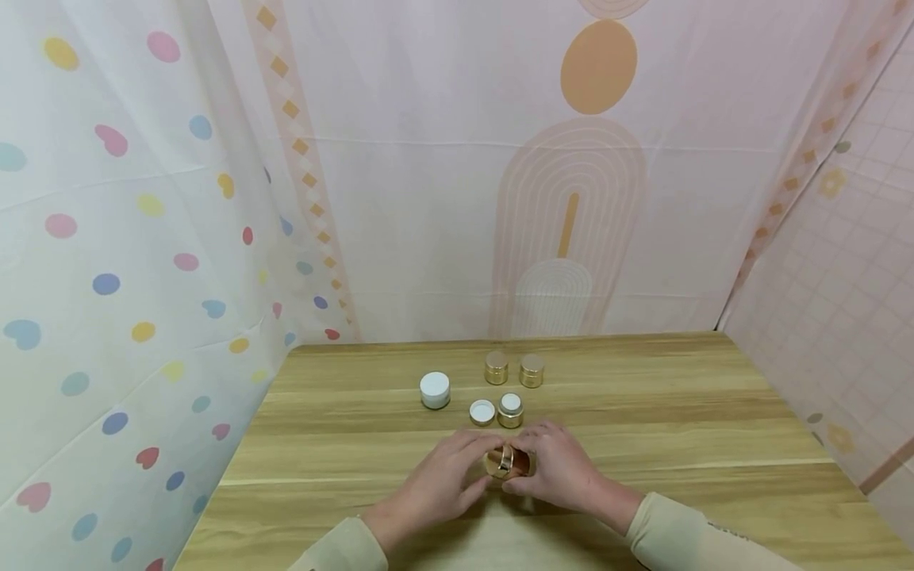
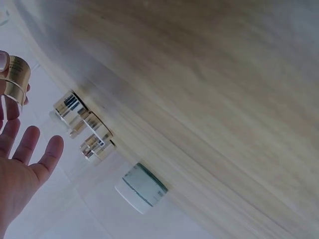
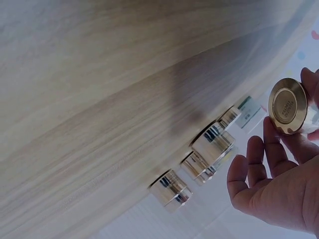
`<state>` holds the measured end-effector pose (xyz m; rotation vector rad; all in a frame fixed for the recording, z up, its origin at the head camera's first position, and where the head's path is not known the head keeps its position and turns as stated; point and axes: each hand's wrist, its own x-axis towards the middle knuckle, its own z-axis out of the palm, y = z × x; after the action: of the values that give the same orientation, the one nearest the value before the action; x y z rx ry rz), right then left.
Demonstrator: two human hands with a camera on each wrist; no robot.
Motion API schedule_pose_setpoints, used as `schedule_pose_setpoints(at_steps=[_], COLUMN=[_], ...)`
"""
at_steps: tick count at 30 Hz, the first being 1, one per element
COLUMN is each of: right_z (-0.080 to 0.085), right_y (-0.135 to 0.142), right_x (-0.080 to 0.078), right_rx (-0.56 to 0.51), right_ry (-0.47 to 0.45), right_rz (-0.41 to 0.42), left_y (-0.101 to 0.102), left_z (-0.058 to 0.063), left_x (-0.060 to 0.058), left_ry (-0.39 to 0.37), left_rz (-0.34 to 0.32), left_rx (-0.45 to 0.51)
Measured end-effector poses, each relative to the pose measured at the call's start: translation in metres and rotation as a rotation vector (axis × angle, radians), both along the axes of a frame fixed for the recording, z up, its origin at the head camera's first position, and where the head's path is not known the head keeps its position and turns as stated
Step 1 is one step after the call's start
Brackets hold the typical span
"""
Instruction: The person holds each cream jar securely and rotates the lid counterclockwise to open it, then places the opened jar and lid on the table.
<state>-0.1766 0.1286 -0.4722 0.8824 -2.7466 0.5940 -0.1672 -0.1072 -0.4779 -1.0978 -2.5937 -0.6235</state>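
Note:
Between my two hands is a shiny gold cosmetic jar (image 1: 508,461), tilted on its side over the front of the table. My right hand (image 1: 560,468) pinches its base end; in the right wrist view, printed characters show on the round gold base (image 3: 287,106). The left hand (image 1: 444,478) has its thumb and forefinger around the opposite end, its other fingers (image 2: 52,149) spread loosely. Just beyond the hands stands an open gold jar (image 1: 510,410) with a white top surface. Next to it lies a lid (image 1: 481,411), its white inside facing up.
Two more gold jars (image 1: 496,369) with lids on stand farther back. To their left is a larger white-lidded jar (image 1: 435,390). The wooden table (image 1: 685,412) ends against a patterned curtain (image 1: 414,222), and dotted cloth (image 1: 143,285) hangs on the left.

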Motion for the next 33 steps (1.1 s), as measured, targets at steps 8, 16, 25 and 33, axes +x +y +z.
schedule_pose_setpoints(at_steps=[8,16,25,33], right_z=[-0.0009,-0.0005,-0.0043,-0.0057], right_y=[-0.0004,-0.0011,-0.0017,-0.0011], right_x=[0.0006,0.0016,0.0013,0.0007], right_rx=[0.004,-0.013,0.008,0.001], right_ry=[-0.015,-0.026,0.038,0.056], right_rz=[-0.007,0.002,0.007,0.008], left_y=[-0.0006,0.0009,0.0003,0.0003], left_z=[0.001,0.0013,0.0021,0.0013], left_x=[0.0027,0.0022,0.0034,0.003], left_ry=[-0.09,-0.083,-0.147,-0.107], left_rz=[0.049,0.037,0.06,0.046], left_rx=[-0.017,-0.023,-0.045,-0.058])
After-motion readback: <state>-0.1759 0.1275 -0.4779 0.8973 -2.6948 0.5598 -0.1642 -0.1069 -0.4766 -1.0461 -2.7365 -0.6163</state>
